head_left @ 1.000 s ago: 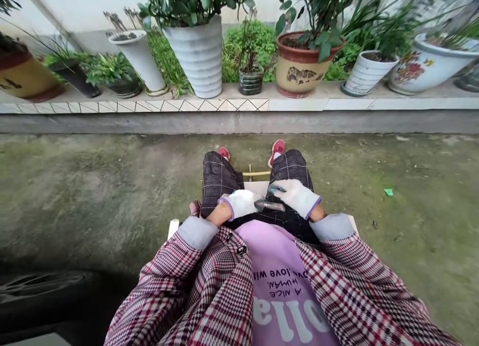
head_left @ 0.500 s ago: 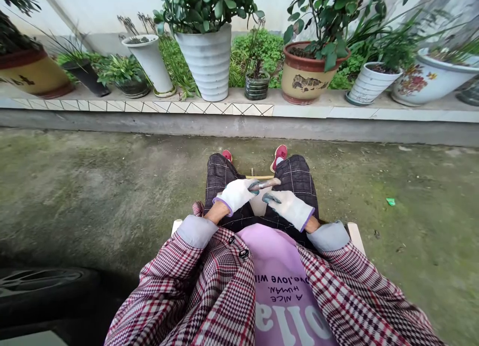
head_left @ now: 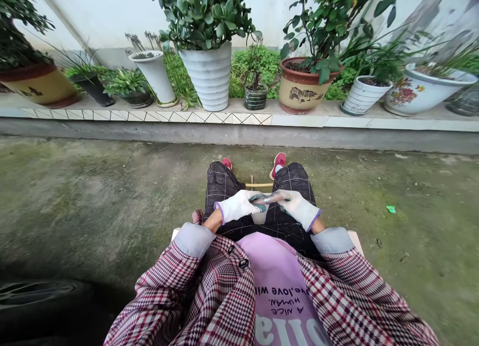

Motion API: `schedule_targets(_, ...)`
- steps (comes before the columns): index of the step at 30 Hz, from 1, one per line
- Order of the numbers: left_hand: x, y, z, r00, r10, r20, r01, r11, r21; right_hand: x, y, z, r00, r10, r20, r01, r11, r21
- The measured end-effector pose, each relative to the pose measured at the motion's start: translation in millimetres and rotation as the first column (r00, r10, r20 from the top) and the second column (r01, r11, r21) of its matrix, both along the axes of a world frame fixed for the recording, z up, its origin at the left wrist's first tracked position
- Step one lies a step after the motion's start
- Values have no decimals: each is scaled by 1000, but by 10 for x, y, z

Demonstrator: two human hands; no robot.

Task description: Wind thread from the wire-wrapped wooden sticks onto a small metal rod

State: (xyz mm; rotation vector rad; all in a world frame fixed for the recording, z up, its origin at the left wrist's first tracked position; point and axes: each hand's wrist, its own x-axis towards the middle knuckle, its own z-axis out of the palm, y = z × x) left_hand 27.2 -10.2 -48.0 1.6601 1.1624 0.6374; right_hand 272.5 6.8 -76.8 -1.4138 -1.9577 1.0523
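A short stick-like tool (head_left: pixel 270 199), brownish with a shiny grey part, lies crosswise above my lap; its exact kind is too small to tell. My left hand (head_left: pixel 238 205), in a white glove with dark green fingertips and a purple cuff, is closed around its left end. At the other end, my right hand (head_left: pixel 302 209), gloved the same way, has its fingers closed on the tool. Both fingertips are partly hidden. Something pale (head_left: pixel 259 217) shows between my thighs, below the hands.
A yellowish bar (head_left: pixel 259 185) runs between my knees. Ahead, a low tiled ledge (head_left: pixel 157 117) carries several potted plants, among them a ribbed white pot (head_left: pixel 207 79). A green scrap (head_left: pixel 391 209) lies on the concrete at right. A dark wheel (head_left: pixel 37 298) stands at lower left.
My right hand has come up to the tool's right end and closed on it; before, it was just below it. The view has tilted slightly upward.
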Motion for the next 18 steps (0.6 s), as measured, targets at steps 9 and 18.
schedule_targets(9, 80, 271, -135, 836, -35, -548, 189, 955, 228, -302, -291, 153, 919, 216, 330, -245, 968, 49)
schedule_targets(18, -95, -239, -88, 968, 55, -244, -60, 998, -13, 107, 42, 116, 988, 99, 122, -105, 994, 42)
